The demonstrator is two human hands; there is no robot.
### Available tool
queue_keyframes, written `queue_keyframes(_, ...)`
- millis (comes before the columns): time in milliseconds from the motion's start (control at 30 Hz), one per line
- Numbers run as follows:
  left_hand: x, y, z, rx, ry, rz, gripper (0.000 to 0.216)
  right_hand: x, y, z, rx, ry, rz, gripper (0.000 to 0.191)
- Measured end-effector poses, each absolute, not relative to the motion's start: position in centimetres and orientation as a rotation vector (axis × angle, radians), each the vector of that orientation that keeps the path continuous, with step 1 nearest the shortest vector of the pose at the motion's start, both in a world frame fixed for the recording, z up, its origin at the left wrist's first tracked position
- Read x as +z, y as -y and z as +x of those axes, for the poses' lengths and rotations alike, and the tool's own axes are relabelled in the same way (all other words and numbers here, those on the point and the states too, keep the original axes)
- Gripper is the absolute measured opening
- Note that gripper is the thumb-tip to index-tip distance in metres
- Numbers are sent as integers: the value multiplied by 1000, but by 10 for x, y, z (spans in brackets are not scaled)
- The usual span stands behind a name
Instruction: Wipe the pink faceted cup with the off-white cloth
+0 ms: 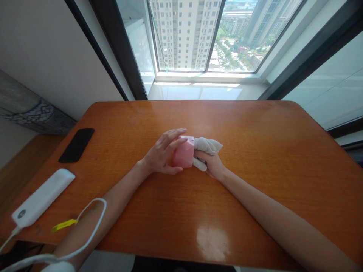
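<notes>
A pink cup (184, 155) lay on its side at the middle of the desk (255, 158). The left hand (163, 153) curled over it, fingers on top and thumb beneath, gripping it. The right hand (212, 164) was closed on a white cloth (207, 145), pressing it against the cup's open end. Near the left edge lay a black phone (76, 144). Closer to the near left corner rested a white power bank (42, 197), with a white cable (90, 226) looping over the left forearm.
</notes>
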State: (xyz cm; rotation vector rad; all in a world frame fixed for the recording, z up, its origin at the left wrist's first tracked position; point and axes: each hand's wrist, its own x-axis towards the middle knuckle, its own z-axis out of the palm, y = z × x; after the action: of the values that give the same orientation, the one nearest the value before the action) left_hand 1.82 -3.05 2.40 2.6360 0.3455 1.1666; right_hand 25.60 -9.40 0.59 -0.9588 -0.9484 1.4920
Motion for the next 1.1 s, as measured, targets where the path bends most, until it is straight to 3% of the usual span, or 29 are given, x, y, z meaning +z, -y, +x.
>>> queue_keyframes(100, 22, 26, 14, 1146, -224, 2857, 109, 4, 94, 256, 1503, 946, -955, 34)
queue_keyframes(300, 27, 34, 24, 1197, -358, 2896, 103, 3, 93, 255, 1473, 952, -932, 27)
queue_keyframes(433, 36, 42, 34, 1241, -451, 2743, 93, 1, 92, 256, 1449, 958, -972, 32)
queue_keyframes(833, 51, 53, 40, 1167, -583, 2554, 79, 4, 93, 256, 1453, 952, -951, 21)
queue_keyframes(1100, 60, 60, 41, 901, -856, 2070, 48, 3, 97, 259, 1466, 1091, -1031, 19)
